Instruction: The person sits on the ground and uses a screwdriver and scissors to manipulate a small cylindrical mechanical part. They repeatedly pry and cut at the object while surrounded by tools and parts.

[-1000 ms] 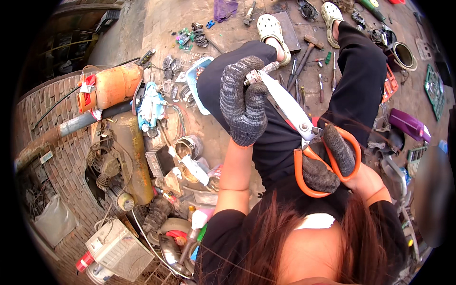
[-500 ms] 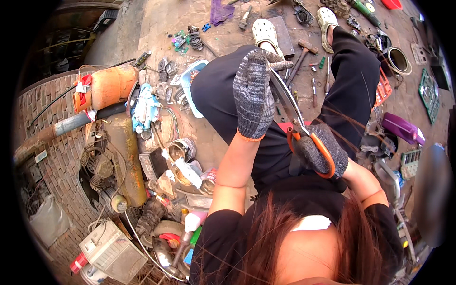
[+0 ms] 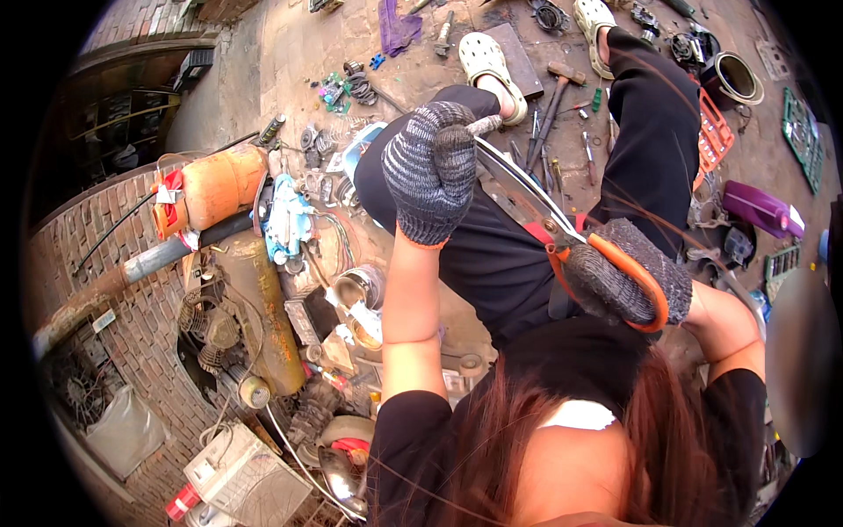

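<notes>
My right hand (image 3: 628,272), in a dark grey knitted glove, is wrapped round the orange handles of a pair of large shears (image 3: 546,216). The long blades point up and left over my lap. At their tips is my left hand (image 3: 435,171), in a striped grey glove with an orange cuff. Most of its fingers are curled in, while one finger reaches right across the blade tips. Whether those fingers pinch the tips or hold something small is hidden.
My legs in dark trousers (image 3: 645,132) spread ahead, with white clogs (image 3: 485,60) on the feet. Beyond lie a hammer (image 3: 557,105) and a dark flat plate (image 3: 512,60). At left stand an orange cylinder (image 3: 211,189) and piled metal parts. A purple bottle (image 3: 757,208) lies right.
My left hand has turned and curled its fingers, shifting left and slightly down. My right hand and the shears have moved right and down, and the blades lie more slanted.
</notes>
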